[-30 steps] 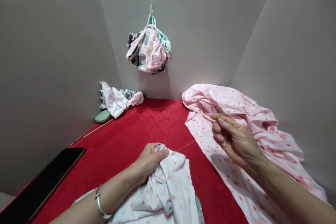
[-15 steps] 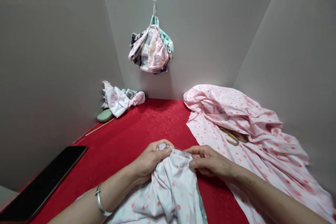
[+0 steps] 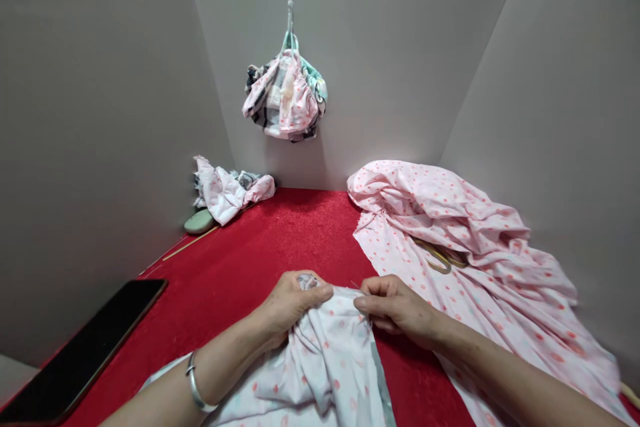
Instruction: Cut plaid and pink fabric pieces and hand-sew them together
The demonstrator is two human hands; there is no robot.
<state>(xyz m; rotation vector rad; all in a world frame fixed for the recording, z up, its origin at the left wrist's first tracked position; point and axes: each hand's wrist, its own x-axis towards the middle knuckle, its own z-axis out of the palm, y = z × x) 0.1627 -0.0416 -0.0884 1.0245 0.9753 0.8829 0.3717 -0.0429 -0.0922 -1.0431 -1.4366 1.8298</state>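
Note:
A white fabric piece with pink-red spots [image 3: 330, 347] hangs from both of my hands and spreads over the front of the red table. My left hand [image 3: 295, 303] is closed on its bunched upper edge, thumb on top. At the right end of that edge, my right hand [image 3: 395, 307] pinches the fabric between thumb and forefinger. A very fine line, like a thread or needle, shows beside the right fingertips; it is too small to make out. Between the hands the edge is drawn fairly straight, and a greyish border runs down the fabric's right side.
Pink spotted cloth [image 3: 450, 213] lies heaped at right, with gold-handled scissors [image 3: 440, 259] partly under a fold. At left are a phone [image 3: 85, 347], fabric scraps [image 3: 225, 193], a green oval object [image 3: 199, 221] and a thin stick [image 3: 190, 243]. Gathered fabric items [image 3: 287, 97] hang from a hook.
My right thumb and forefinger have come together in a pinch at the fabric's corner. The edge between my hands lies flatter, and my left thumb has shifted slightly right. The view has turned slightly.

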